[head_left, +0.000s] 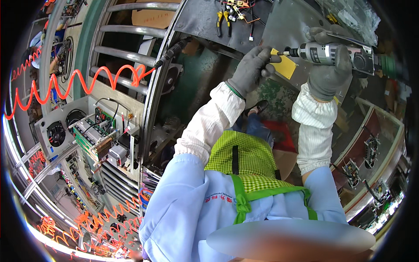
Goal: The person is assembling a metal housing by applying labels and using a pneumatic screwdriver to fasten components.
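My left hand (252, 69), in a grey glove, is closed, its thumb and fingertips pinched at the nose of a silver and black handheld power tool (317, 53). Whatever lies between those fingertips is too small to make out. My right hand (328, 77), gloved the same way, wraps round the tool's body from the near side, with grey fingers over its far side. The tool lies roughly level, its narrow nose toward my left hand. Below the nose, a yellow card (283, 65) rests on the grey work surface (283, 27).
Yellow-handled pliers (224, 22) and small wired parts (238, 6) lie on a black mat (196, 22). Clear plastic bags (355, 19) sit far right. At left are a roller conveyor (126, 53), a black driver (172, 51) on an orange coiled cord (94, 81), and an open electronics chassis (102, 133).
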The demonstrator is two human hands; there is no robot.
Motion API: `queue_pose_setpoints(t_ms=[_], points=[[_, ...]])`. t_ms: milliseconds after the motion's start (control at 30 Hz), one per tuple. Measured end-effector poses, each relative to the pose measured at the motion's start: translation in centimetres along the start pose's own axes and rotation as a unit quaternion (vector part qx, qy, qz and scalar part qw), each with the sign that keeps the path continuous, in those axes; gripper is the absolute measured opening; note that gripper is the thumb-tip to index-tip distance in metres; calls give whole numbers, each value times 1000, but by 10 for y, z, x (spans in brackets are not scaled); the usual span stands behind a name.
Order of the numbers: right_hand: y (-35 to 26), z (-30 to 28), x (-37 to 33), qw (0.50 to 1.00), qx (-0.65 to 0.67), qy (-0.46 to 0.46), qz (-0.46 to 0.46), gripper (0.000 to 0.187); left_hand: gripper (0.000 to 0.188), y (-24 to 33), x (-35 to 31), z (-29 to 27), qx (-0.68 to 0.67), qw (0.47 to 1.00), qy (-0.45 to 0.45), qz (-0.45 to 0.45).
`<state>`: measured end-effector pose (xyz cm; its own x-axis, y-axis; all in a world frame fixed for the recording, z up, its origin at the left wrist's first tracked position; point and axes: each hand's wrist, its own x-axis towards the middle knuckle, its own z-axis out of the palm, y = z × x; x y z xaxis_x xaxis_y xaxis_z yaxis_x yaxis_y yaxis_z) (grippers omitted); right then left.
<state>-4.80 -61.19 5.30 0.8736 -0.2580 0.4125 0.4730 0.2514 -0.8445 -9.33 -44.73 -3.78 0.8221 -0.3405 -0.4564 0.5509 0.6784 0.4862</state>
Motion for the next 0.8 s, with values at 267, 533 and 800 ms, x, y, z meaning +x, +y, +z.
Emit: queue_pose_setpoints(t_ms=[267, 533, 800], points=[[-2, 0, -3, 999, 24, 29, 24, 45, 33, -7, 1, -6, -42, 997, -54, -30], [1, -2, 0, 999, 33, 12, 17, 47, 29, 3, 1, -9, 234, 969, -59, 49], [0, -18, 11, 989, 107, -40, 96, 49, 29, 25, 4, -13, 351, 918, -170, 66]])
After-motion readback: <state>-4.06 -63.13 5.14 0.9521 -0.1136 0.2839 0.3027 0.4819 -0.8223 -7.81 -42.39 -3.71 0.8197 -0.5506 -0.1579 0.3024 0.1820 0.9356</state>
